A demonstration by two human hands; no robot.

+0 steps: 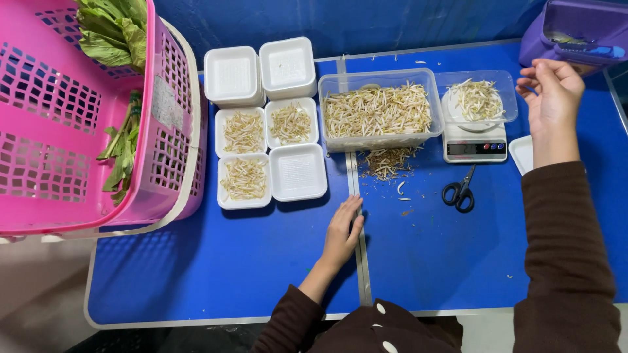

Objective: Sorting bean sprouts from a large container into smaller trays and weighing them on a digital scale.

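The left hand (pixel 343 230) lies flat, palm down, on the blue surface (pixel 216 268) at lower centre of the frame, fingers straight and together, gripping nothing. Just above it sits a loose heap of bean sprouts (pixel 387 161), and behind that the clear tub of sprouts (pixel 377 110); the white foam trays (pixel 271 151) stand up and to its left, three of them filled.

The right hand (pixel 551 98) is raised at the upper right, fingers loosely curled and half open, empty, just below a purple container (pixel 575 29) that the frame's edge cuts off. Left of it a clear dish of sprouts (pixel 477 98) rests on a small white scale (pixel 475 148), with black scissors (pixel 460 191) lower down. A white tray is mostly hidden behind the right wrist.

Both forearms wear dark brown sleeves; the right arm stretches up the right side, the left bends inward.
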